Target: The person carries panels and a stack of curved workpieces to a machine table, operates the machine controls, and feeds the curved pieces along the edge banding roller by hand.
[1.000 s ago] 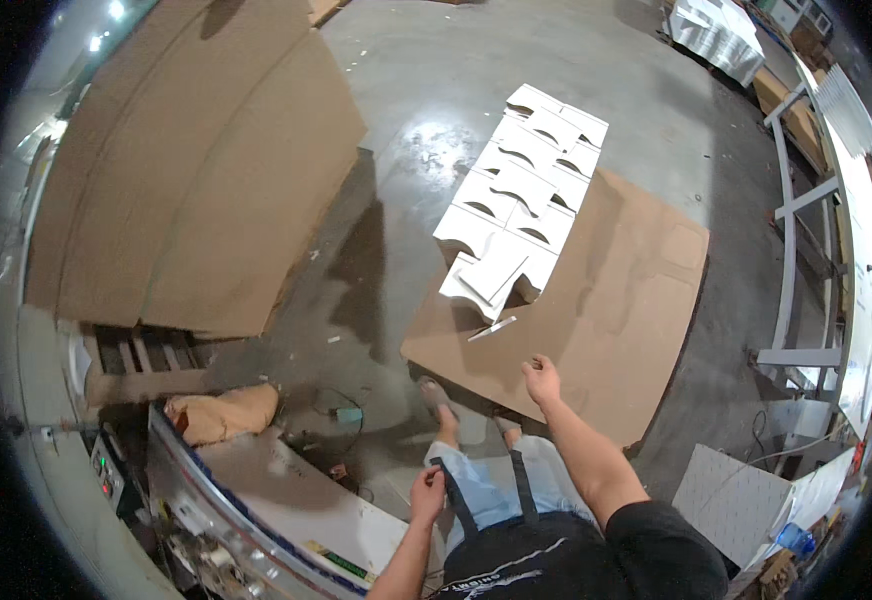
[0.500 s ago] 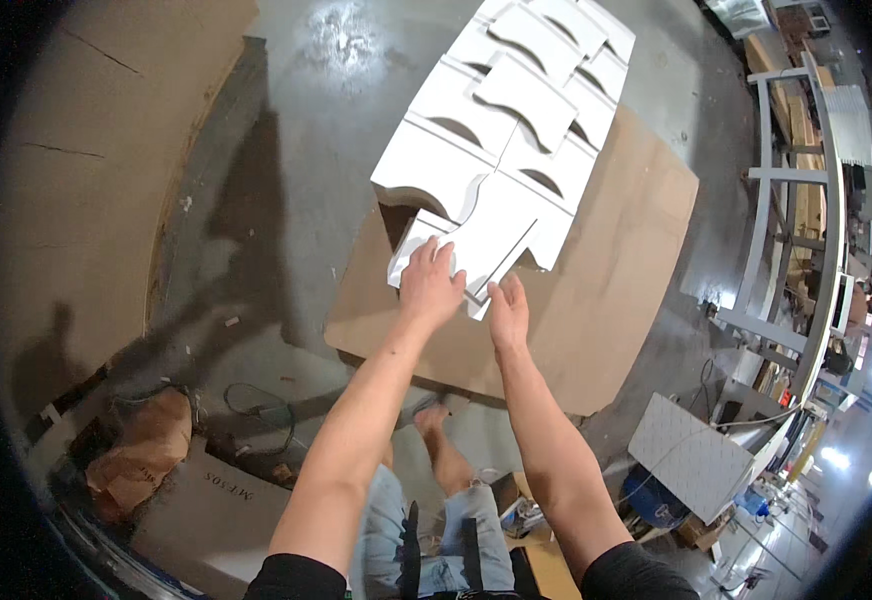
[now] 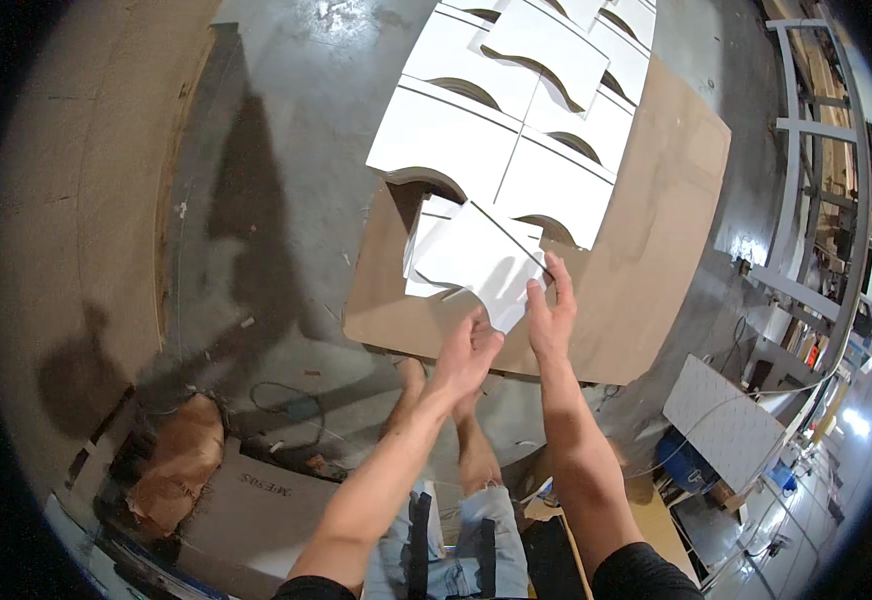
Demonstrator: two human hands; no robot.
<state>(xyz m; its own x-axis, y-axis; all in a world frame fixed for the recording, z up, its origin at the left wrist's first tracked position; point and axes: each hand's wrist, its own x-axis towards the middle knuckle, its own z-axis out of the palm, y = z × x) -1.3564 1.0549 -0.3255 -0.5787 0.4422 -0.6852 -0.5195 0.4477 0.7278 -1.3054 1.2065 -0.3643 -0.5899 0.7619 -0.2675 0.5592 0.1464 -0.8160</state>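
Observation:
A white panel (image 3: 484,258) with a dark groove line and a curved edge is tilted between my hands. My left hand (image 3: 470,352) is closed on its near corner, with the fingers curled. On the right, my right hand (image 3: 553,312) grips another corner between thumb and fingers. Just under and behind the panel lies a small stack of similar white panels (image 3: 422,240), partly covered by it. Beyond stand several taller stacks of white panels (image 3: 446,130) with wavy cut edges, packed side by side.
All the stacks rest on a brown board (image 3: 646,270) on the grey floor (image 3: 301,150). A large brown sheet (image 3: 86,180) is at the left. Metal racking (image 3: 816,130) runs along the right. A crumpled brown paper bag (image 3: 178,465) lies at lower left.
The panel has been turned and lifted at its near side. My left hand went from lying on top to gripping its near corner; my right hand shifted right. The view has also shifted.

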